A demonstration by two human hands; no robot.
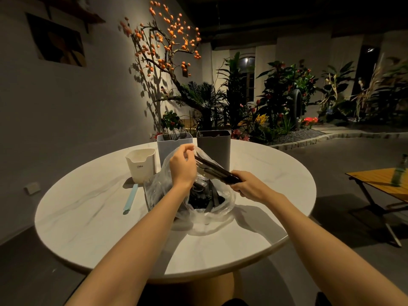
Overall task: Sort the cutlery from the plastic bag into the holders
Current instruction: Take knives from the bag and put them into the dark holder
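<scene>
On the round white tabletop (88,217), a clear, crumpled plastic bag (205,208) sits near the middle, its mouth open on dark-handled cutlery (212,196) heaped inside. The right hand (247,184) grips a bundle of dark handles (217,168) lifted above the bag; the left hand (182,166) pinches the bag's upper edge. Behind stand a blue-grey holder (174,144) with forks, a dark grey holder (213,146) and a cream holder (141,164). A pale blue strip (131,198) lies left. Bare tabletop runs wide toward the near rim.
</scene>
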